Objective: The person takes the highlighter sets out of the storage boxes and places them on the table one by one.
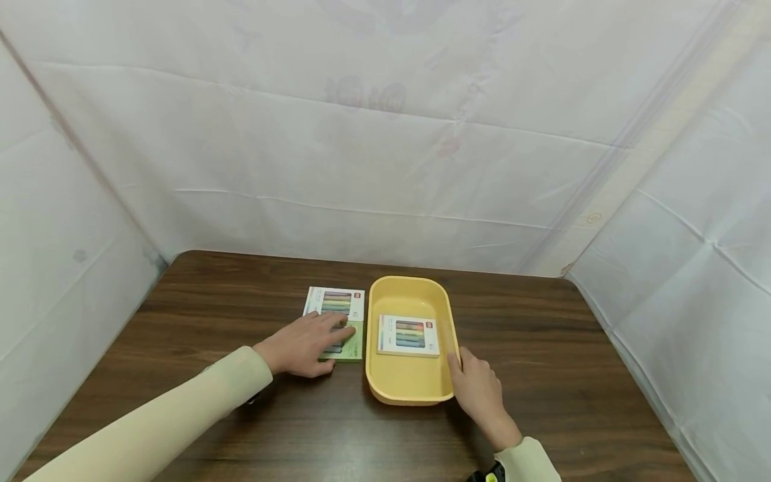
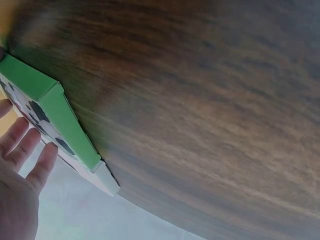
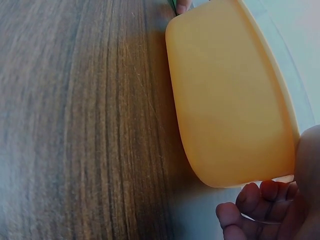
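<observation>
A shallow yellow plastic basin (image 1: 409,385) stands on the table, and my right hand (image 1: 480,391) grips its right rim near the front corner. The right wrist view shows the thumb side at the rim and curled fingers (image 3: 252,200) by the wall. Inside the basin lies a flat white box (image 1: 409,335) picturing a row of coloured sticks. Left of the basin, my left hand (image 1: 304,343) lies over a green box (image 1: 352,345), its fingers spread and fairly straight. Part of that box is hidden under the hand. A second white box (image 1: 337,301) adjoins the green one at the back.
The dark wood-grain table (image 1: 289,428) extends to both sides and in front of the basin. White sheeting (image 1: 385,167) hangs behind the table's back edge and along both sides. A dark watch (image 1: 490,475) is on the right wrist.
</observation>
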`<state>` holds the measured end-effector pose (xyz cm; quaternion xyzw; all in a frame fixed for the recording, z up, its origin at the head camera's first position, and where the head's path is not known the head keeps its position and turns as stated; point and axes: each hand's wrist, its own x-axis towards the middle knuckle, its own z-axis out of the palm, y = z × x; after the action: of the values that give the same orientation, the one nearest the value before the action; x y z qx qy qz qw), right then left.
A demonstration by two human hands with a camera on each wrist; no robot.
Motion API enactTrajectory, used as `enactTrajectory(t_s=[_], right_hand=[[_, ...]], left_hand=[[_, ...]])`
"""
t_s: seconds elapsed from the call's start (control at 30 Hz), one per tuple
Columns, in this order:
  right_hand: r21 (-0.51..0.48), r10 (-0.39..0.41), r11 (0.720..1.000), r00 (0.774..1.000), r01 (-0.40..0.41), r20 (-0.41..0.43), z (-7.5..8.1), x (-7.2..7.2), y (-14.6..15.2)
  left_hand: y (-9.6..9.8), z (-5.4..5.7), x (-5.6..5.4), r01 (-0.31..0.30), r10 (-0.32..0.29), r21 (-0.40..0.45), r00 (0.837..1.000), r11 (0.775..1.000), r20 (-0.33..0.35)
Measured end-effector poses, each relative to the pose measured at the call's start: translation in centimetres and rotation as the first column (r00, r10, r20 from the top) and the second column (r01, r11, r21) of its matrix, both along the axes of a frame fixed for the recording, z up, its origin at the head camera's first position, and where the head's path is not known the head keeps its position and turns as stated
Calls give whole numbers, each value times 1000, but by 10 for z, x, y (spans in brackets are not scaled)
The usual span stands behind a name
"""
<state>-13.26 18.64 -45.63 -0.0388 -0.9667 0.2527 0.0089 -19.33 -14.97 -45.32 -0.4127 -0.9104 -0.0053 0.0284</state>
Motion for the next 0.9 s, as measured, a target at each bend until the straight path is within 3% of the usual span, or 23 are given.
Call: enactTrajectory(t_s=[0.6, 0.9], right_hand=[[-16, 3, 1000, 1000, -3, 2, 0, 0, -2], [-24, 8, 1000, 1000, -7, 6, 0, 0, -4]], left_hand=[[-3, 0, -1, 4, -4, 5, 1000, 1000, 6], [-3, 6, 1, -2, 2, 4, 999, 1000, 40]])
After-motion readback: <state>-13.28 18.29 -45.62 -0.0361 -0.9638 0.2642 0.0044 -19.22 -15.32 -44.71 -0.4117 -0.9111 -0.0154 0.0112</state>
